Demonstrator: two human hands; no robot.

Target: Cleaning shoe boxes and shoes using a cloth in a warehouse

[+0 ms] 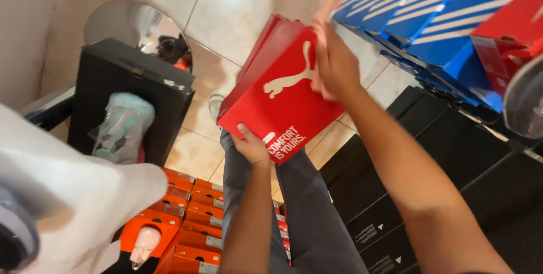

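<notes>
Hands (251, 146) tilt red shoebox (277, 90), top edge up-right.

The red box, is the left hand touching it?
Touching. The head view shows the left hand gripping the lower corner of the red box, thumb pressed on its printed face, while the right hand holds its upper edge.

Red shoebox (277, 90), white emblem; blue boxes (430, 8), seemingly white-striped.
</notes>
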